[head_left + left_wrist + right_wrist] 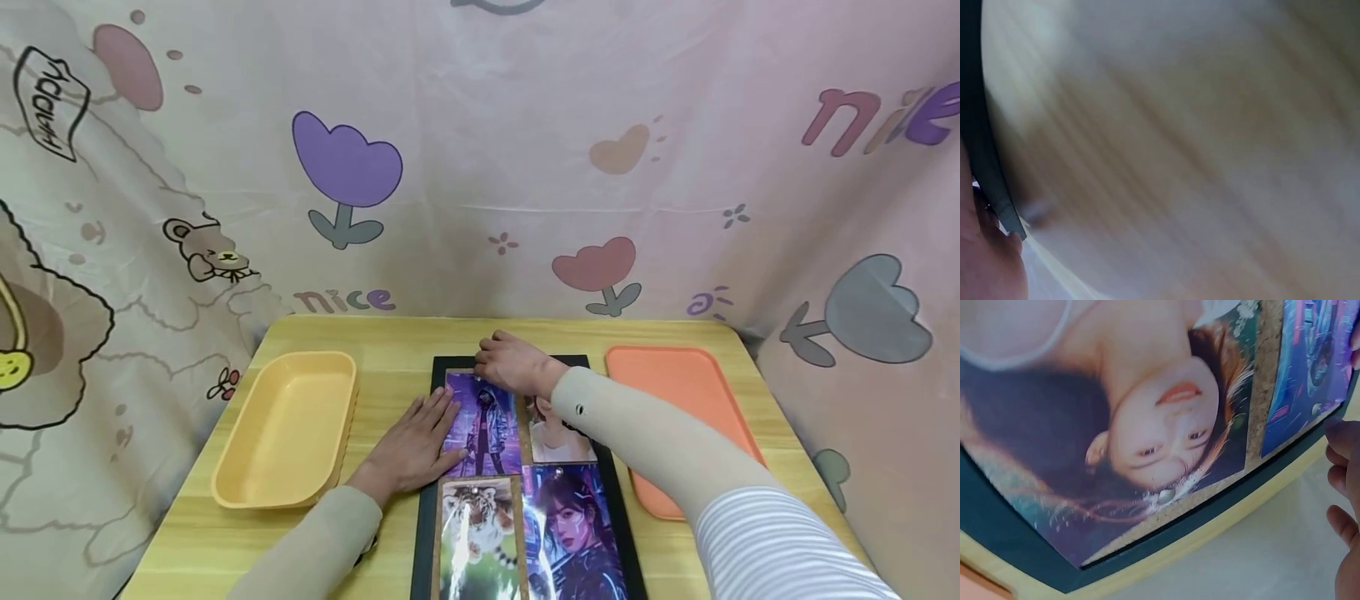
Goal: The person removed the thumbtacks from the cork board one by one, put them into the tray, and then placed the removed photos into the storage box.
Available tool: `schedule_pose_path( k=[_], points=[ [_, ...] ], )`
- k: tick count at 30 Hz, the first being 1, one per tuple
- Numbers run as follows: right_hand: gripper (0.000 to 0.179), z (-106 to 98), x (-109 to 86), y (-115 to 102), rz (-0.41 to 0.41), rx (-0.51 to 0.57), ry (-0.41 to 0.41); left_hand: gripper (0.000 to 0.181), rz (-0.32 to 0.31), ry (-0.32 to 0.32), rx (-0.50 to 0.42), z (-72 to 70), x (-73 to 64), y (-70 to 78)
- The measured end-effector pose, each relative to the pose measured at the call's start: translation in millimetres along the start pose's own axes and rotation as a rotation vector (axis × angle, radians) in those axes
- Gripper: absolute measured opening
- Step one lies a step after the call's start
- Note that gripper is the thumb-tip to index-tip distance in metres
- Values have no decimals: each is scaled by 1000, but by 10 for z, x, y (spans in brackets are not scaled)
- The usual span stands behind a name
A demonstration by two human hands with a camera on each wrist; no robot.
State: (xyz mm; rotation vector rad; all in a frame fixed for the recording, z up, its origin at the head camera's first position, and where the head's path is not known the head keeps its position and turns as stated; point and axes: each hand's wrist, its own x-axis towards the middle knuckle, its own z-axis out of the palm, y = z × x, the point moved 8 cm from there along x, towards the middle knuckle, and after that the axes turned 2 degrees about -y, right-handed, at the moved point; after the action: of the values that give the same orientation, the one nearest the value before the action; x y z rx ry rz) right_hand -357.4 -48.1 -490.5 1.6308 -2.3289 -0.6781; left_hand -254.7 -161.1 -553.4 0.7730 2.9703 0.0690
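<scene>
1. L hand [411, 446] is laid flat w/ fingers spread on L edge of purple pic [487, 425]
2. R hand [517, 365] is placed w/ fingers bent, thumb at pin [1316, 409]; grip can't be confirmed
3. Purple pic is located upper L of framed board [426, 533], on desk [393, 550]

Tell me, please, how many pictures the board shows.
4: the hooded figure upper left, the portrait upper right, partly behind the right sleeve, the tiger lower left, the neon-lit figure lower right. The head view cuts off the board, so more may be hidden.

Soft light, glare on tiger photo [478, 533], tabletop [1179, 125] blurred in left wrist view
</scene>
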Motion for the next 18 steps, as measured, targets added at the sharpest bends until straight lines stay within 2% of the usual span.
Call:
schedule_pose_path(
  k=[4, 8, 14, 18],
  points=[
    [26, 39, 44, -30, -65, -71, -44, 85, 4, 7, -11, 5, 3, -6],
    [26, 38, 93, -43, -119, -91, -40, 85, 2, -11, 0, 30, -2, -25],
    [20, 42, 155, -41, -190, -68, 20, 85, 16, -7, 4, 35, -3, -16],
    [18, 49, 195, -62, -257, -75, 77, 86, 3, -31, 22, 55, -9, -16]
  ],
)
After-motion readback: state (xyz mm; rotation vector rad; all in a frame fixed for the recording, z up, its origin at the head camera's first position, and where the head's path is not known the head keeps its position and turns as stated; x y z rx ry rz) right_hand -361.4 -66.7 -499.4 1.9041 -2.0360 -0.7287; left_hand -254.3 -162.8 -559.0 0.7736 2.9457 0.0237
